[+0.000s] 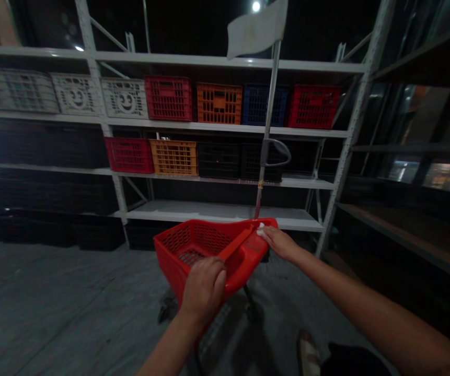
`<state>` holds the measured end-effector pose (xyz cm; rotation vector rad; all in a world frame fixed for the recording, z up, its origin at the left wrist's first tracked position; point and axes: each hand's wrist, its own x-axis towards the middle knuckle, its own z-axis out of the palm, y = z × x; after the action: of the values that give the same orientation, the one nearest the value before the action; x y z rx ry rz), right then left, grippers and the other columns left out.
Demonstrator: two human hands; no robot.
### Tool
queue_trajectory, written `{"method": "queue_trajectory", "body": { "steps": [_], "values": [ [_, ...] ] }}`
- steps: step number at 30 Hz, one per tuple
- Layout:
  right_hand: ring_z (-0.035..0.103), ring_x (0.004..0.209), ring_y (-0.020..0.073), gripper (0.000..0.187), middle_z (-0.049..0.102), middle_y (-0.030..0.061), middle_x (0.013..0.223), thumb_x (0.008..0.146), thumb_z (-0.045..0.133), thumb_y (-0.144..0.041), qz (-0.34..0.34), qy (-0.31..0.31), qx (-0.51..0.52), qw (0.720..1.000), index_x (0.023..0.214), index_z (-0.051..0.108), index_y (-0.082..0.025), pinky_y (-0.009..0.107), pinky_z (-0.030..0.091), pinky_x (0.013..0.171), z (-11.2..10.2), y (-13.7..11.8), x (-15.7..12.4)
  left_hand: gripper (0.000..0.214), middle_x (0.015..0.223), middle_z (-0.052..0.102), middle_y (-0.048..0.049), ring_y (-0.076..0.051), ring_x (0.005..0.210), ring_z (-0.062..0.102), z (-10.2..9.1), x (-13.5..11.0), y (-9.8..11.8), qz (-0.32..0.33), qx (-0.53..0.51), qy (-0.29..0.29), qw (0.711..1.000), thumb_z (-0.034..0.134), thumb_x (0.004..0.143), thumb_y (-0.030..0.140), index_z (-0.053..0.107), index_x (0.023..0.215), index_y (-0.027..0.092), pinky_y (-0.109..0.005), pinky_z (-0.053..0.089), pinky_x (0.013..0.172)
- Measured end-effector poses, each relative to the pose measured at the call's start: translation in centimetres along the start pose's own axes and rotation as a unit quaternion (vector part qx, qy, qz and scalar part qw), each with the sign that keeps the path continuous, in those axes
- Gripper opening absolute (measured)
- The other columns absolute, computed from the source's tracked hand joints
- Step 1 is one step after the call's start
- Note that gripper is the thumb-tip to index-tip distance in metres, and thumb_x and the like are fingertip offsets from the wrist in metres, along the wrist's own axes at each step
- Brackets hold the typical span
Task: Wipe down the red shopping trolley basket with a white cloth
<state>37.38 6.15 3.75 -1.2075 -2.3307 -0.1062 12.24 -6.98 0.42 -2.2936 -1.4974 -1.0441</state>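
A red plastic shopping basket on wheels stands on the floor in front of me, tilted toward me. My left hand is closed over its near rim, beside the red handle bar lying across it. My right hand rests on the basket's far right corner, fingers pressed around a small white object that I cannot make out. A thin metal pole with a grey loop handle rises from that corner, topped by a white flag.
Grey metal shelving faces me, holding red, orange, blue, white and black crates. Another dark shelf unit runs along the right. The concrete floor stretches left. My shoe shows at the bottom.
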Motion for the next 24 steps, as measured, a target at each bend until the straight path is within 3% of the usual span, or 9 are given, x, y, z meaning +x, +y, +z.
{"method": "queue_trajectory", "body": {
  "steps": [2,4,8,11,17,21,24],
  "values": [
    [0.054,0.108,0.0206,0.045,0.061,0.0083,0.114,0.094,0.023,-0.038,0.024,-0.049,-0.026,0.998,0.113,0.059,-0.019,0.032,0.037,0.093,0.7,-0.8,0.9,0.046,0.079,0.066,-0.0082,-0.020,0.077,0.061,-0.3,0.5,1.9,-0.045,0.047,-0.071,0.995,0.024,0.088,0.044,0.061,0.083,0.018,-0.033,0.043,0.074],
    [0.058,0.102,0.0210,0.045,0.064,0.0096,0.109,0.094,0.022,-0.033,0.052,-0.101,-0.048,0.992,0.109,0.061,-0.017,0.030,0.040,0.086,0.9,-0.9,2.8,0.052,0.071,0.066,-0.0090,-0.021,0.069,0.062,-0.2,0.8,3.2,-0.084,0.085,-0.106,0.987,0.022,0.087,0.050,0.062,0.081,0.017,-0.033,0.043,0.069],
    [0.063,0.083,0.0225,0.036,0.069,0.0124,0.092,0.089,0.035,-0.023,0.041,-0.190,-0.052,0.979,0.086,0.069,-0.012,0.028,0.044,0.073,1.3,-0.7,7.2,0.055,0.070,0.067,-0.0107,-0.021,0.068,0.063,0.5,1.0,3.9,-0.110,0.105,-0.112,0.982,0.020,0.087,0.050,0.063,0.078,0.017,-0.032,0.043,0.066],
    [0.063,0.074,0.0205,0.031,0.070,0.0107,0.082,0.086,0.042,-0.020,-0.002,-0.232,-0.039,0.972,0.074,0.070,-0.013,0.025,0.044,0.067,1.8,-1.5,8.6,0.053,0.068,0.068,-0.0111,-0.021,0.068,0.064,0.7,0.9,3.5,-0.128,0.119,-0.103,0.979,0.022,0.088,0.046,0.064,0.078,0.016,-0.031,0.043,0.065],
    [0.059,0.087,0.0177,0.034,0.066,0.0060,0.099,0.091,0.037,-0.033,-0.104,-0.238,0.011,0.966,0.094,0.067,-0.018,0.023,0.041,0.074,1.6,-4.6,6.7,0.051,0.069,0.068,-0.0098,-0.022,0.068,0.064,-0.1,0.8,2.9,-0.137,0.127,-0.105,0.977,0.024,0.087,0.045,0.066,0.076,0.018,-0.031,0.043,0.064],
    [0.059,0.080,0.0156,0.038,0.067,0.0046,0.090,0.093,0.032,-0.032,-0.193,-0.259,0.048,0.945,0.089,0.066,-0.017,0.023,0.040,0.071,1.0,-7.6,5.4,0.049,0.069,0.068,-0.0096,-0.020,0.071,0.064,-0.4,0.9,2.8,-0.140,0.132,-0.113,0.975,0.025,0.087,0.044,0.067,0.083,0.019,-0.029,0.043,0.067],
    [0.059,0.072,0.0153,0.035,0.067,0.0042,0.082,0.091,0.035,-0.033,-0.238,-0.273,-0.023,0.932,0.086,0.066,-0.017,0.024,0.039,0.065,0.7,-9.8,4.8,0.049,0.071,0.068,-0.0092,-0.020,0.070,0.064,-0.3,1.0,2.7,-0.138,0.135,-0.121,0.974,0.025,0.087,0.044,0.067,0.086,0.021,-0.030,0.044,0.065]
  ]
}}
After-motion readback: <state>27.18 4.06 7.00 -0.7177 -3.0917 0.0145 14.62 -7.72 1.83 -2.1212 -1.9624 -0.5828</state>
